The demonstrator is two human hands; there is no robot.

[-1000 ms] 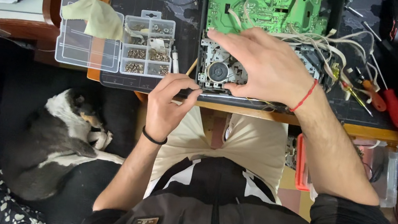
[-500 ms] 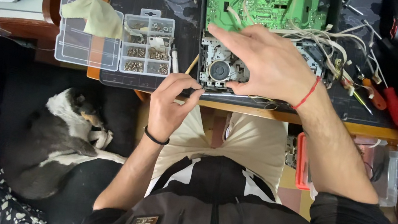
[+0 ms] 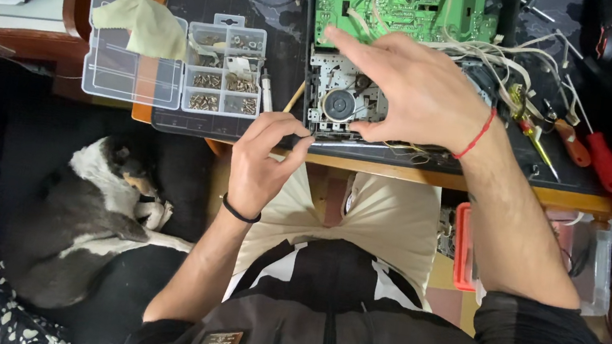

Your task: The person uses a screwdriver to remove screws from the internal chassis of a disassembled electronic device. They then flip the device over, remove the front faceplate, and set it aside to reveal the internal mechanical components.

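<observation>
Mid-work on an opened device at the desk edge, by the look of it: a loosening or prying step on the grey drive mechanism [image 3: 341, 105], which sits on the black mat [image 3: 264, 3] just below the green circuit board [image 3: 396, 4]. Right hand [image 3: 417, 92] spread over the mechanism, index finger stretched toward the board, thumb pressed at the near edge, apparently steadying it. Left hand [image 3: 260, 166] curled, thumb and fingers pinching a slender dark tool [image 3: 300, 141] aimed at the mechanism's near left corner; tip too thin to identify. Clear compartment box of screws [image 3: 221, 68] open just left, within reach. Bundle of white wires [image 3: 506, 64] trailing off to the right past the red-handled screwdrivers [image 3: 603, 158]. Probably calls next for a firm hold from above, a precise seat of the tip, and care with the wires.
</observation>
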